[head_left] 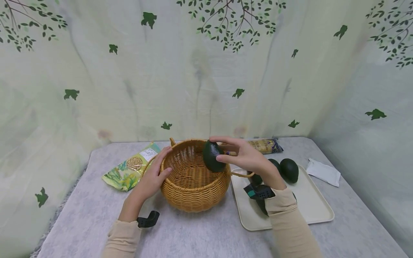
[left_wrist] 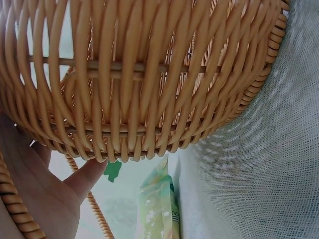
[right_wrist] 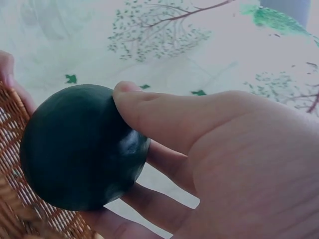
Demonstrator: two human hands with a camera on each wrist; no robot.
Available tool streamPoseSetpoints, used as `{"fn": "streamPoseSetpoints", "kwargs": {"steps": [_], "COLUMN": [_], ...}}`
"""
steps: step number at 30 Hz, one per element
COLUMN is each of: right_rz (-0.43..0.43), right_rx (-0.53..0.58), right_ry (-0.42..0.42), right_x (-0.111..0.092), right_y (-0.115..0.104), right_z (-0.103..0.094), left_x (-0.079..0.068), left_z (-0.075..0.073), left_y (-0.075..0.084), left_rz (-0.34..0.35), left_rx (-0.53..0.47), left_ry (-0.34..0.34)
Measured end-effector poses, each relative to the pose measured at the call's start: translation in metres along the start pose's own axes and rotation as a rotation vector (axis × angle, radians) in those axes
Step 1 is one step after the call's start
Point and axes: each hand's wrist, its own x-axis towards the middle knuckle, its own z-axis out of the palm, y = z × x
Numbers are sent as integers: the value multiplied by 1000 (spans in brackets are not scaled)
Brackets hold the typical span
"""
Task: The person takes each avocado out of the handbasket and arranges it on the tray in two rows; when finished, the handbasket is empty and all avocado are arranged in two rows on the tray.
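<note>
In the head view, a round wicker basket (head_left: 195, 196) stands on the table with nothing visible inside. My left hand (head_left: 156, 176) holds its left rim, the thumb lying over the edge; weave hides part of this hand (left_wrist: 47, 199) in the left wrist view. A dark green avocado (head_left: 211, 156) is in my right hand (head_left: 246, 156), pinched between thumb and fingers above the basket's right side. The right wrist view shows this avocado (right_wrist: 82, 149) close to the basket wall. More avocados (head_left: 289, 170) lie on a cream tray (head_left: 314, 204) at right, partly covered by my right forearm.
Left of the basket lies a green and yellow food bag (head_left: 130, 168). A long packet (head_left: 266, 146) lies behind, near the back edge. Beside the tray is a small white packet (head_left: 323, 172). The basket's handle (head_left: 242, 175) extends over the tray's left edge.
</note>
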Motion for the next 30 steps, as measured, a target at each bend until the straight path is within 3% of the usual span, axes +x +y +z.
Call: {"fn": "streamPoseSetpoints", "kwargs": {"steps": [10, 14, 22, 30], "right_rz": [-25, -31, 68, 85], "right_rx": [97, 53, -55, -116], "right_ry": [49, 60, 108, 131], "right_x": [-28, -35, -59, -82], "right_y": [-1, 0, 9, 23], "right_z": [-18, -26, -41, -56], "left_x": [0, 1, 1, 1], "left_z": [1, 1, 2, 1], "left_y": [0, 0, 0, 1], "left_rz": [-16, -24, -21, -20], "left_rx": [18, 14, 11, 13], "left_ry": [4, 1, 0, 2]}}
